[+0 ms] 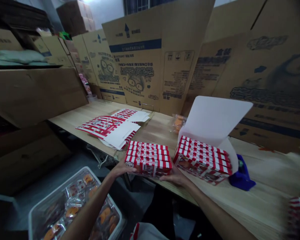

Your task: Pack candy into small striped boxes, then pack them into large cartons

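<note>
Both my hands hold a stack of red-and-white striped small boxes (148,157) at the front edge of the wooden table (262,196). My left hand (121,168) grips the stack's left end and my right hand (175,177) supports its right end from below. Just to the right stands an open striped carton (202,159) with its white lid (216,118) raised, filled with several of the same small boxes.
Flat striped carton blanks (110,126) lie on the table's left part. A blue tape dispenser (242,175) sits right of the open carton. A clear bin of wrapped orange snacks (75,206) stands on the floor at lower left. Large cardboard boxes (150,60) wall the back.
</note>
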`<state>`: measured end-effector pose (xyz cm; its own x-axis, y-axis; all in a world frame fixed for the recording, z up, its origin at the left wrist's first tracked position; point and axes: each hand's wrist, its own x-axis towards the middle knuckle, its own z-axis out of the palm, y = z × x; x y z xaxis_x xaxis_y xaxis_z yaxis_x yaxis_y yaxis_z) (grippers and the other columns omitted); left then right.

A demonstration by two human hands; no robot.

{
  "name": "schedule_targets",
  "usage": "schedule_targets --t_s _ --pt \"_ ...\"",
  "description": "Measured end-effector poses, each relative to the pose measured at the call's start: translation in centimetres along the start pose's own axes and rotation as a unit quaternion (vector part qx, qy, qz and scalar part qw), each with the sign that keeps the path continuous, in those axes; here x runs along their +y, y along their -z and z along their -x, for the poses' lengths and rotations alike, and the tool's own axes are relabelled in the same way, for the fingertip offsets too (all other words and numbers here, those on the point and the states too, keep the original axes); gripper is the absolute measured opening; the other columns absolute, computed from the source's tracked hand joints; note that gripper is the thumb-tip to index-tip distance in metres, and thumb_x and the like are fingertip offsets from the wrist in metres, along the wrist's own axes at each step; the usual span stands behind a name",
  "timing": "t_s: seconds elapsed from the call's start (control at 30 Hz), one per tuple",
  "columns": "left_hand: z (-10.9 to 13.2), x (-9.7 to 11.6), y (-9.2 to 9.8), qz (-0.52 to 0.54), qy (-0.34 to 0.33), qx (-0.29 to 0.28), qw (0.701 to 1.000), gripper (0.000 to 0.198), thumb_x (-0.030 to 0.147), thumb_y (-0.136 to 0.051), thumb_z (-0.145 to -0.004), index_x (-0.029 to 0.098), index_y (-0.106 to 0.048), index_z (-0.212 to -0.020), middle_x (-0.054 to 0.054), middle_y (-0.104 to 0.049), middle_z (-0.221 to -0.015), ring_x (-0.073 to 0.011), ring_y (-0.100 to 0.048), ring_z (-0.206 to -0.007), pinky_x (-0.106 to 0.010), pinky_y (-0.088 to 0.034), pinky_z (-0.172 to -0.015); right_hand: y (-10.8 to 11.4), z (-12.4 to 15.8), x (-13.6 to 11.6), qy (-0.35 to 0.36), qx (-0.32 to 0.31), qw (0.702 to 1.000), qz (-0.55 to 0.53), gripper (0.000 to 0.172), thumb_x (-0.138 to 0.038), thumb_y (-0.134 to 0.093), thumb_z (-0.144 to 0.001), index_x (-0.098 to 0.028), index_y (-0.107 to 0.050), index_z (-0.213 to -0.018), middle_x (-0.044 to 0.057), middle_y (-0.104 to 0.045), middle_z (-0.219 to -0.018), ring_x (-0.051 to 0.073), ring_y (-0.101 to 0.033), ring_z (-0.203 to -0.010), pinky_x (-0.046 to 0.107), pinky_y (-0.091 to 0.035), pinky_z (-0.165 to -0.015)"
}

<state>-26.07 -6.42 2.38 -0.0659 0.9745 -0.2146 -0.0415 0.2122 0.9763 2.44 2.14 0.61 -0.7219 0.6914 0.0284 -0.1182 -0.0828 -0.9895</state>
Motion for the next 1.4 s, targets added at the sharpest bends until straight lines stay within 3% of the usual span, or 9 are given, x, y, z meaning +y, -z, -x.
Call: schedule_targets --t_s 0.23,0.53,0.7,0.8,0.87,0.97,1.07,1.2,1.4 --pt "-1.9 0.0 0.9 -0.077 -0.092 0.071 0.99 0.083 0.033 -0.089 -0.044 0.018 -0.057 -0.119 -0.013 -0.064 -0.122 -0.0333 -0.054 -0.119 -0.043 -0.042 -0.103 0.4 -1.2 1.4 0.071 0.079 0.993 0.058 0.114 -0.038 -0.088 -0.052 -0.03 -0.025 -0.147 0.01 -0.052 -0.136 0.03 -0.049 -0.127 0.054 -0.037 -0.106" --pt "-2.8 -0.7 1.5 -0.097 -0.066 0.02 0.993 0.056 0.036 -0.084 -0.052 0.018 -0.067 -0.102 -0.011 -0.072 -0.1 -0.0326 -0.064 -0.098 -0.046 -0.047 -0.093 0.6 -1.0 2.0 0.072 0.076 0.983 0.149 0.124 -0.046 -0.088 -0.049 -0.031 -0.017 -0.149 0.009 -0.04 -0.145 0.032 -0.034 -0.137 0.052 -0.028 -0.112" --pt "-2.8 -1.0 1.8 -0.109 -0.072 0.001 0.991 0.049 0.034 -0.08 -0.058 0.019 -0.068 -0.103 -0.008 -0.072 -0.103 -0.0296 -0.064 -0.099 -0.042 -0.048 -0.093 -0.1 3.5 -0.4 0.113 0.167 0.911 0.36 0.112 -0.044 -0.084 -0.062 -0.029 -0.017 -0.15 0.012 -0.03 -0.15 0.036 -0.026 -0.14 0.057 -0.02 -0.116" --pt "-2.9 -1.1 1.9 -0.115 -0.081 -0.003 0.99 0.052 0.033 -0.081 -0.057 0.017 -0.067 -0.105 -0.009 -0.072 -0.104 -0.0306 -0.064 -0.1 -0.042 -0.048 -0.094 -1.0 3.8 -4.3 0.213 0.098 0.85 0.472 0.089 -0.044 -0.076 -0.073 -0.03 -0.03 -0.147 0.011 -0.033 -0.149 0.036 -0.03 -0.138 0.055 -0.021 -0.116" --pt "-3.0 -1.1 1.9 -0.117 -0.088 -0.002 0.989 0.056 0.034 -0.081 -0.057 0.016 -0.066 -0.108 -0.01 -0.072 -0.105 -0.0311 -0.064 -0.101 -0.042 -0.048 -0.094 -1.6 1.6 -7.3 0.23 0.02 0.822 0.52 0.094 -0.053 -0.075 -0.07 -0.027 -0.029 -0.148 0.013 -0.028 -0.153 0.039 -0.023 -0.141 0.057 -0.018 -0.116" --pt "-3.0 -1.0 1.9 -0.113 -0.096 0.012 0.989 0.07 0.036 -0.082 -0.056 0.016 -0.059 -0.118 -0.011 -0.069 -0.113 -0.0312 -0.063 -0.106 -0.043 -0.049 -0.094 -2.3 -3.6 -10.4 0.16 -0.084 0.79 0.586 0.12 -0.07 -0.074 -0.056 -0.02 -0.021 -0.151 0.019 -0.021 -0.155 0.043 -0.011 -0.143 0.063 -0.006 -0.114" --pt "-3.0 -1.0 1.7 -0.119 -0.103 0.009 0.987 0.071 0.039 -0.083 -0.054 0.015 -0.059 -0.116 -0.01 -0.07 -0.111 -0.0318 -0.063 -0.105 -0.047 -0.049 -0.095 -3.0 -7.7 -11.3 0.041 -0.166 0.738 0.653 0.134 -0.071 -0.079 -0.045 -0.015 -0.018 -0.15 0.026 -0.028 -0.149 0.047 -0.021 -0.138 0.066 -0.012 -0.109" --pt "-2.8 -0.8 1.4 -0.127 -0.112 0.006 0.986 0.063 0.048 -0.081 -0.055 0.015 -0.064 -0.107 -0.009 -0.072 -0.101 -0.0313 -0.066 -0.098 -0.049 -0.05 -0.092 -3.5 -9.0 -11.1 -0.005 -0.171 0.701 0.693 0.121 -0.055 -0.083 -0.052 -0.013 -0.022 -0.148 0.024 -0.044 -0.135 0.042 -0.042 -0.124 0.053 -0.036 -0.1" --pt "-2.9 0.1 0.9 -0.14 -0.195 0.045 0.97 0.08 0.051 -0.081 -0.055 0.016 -0.057 -0.123 -0.01 -0.069 -0.11 -0.0297 -0.057 -0.116 -0.046 -0.039 -0.107 -2.7 -8.4 -11.5 0.044 -0.147 0.694 0.703 0.113 -0.052 -0.082 -0.055 -0.019 -0.025 -0.147 0.019 -0.045 -0.13 0.039 -0.044 -0.118 0.05 -0.038 -0.095"
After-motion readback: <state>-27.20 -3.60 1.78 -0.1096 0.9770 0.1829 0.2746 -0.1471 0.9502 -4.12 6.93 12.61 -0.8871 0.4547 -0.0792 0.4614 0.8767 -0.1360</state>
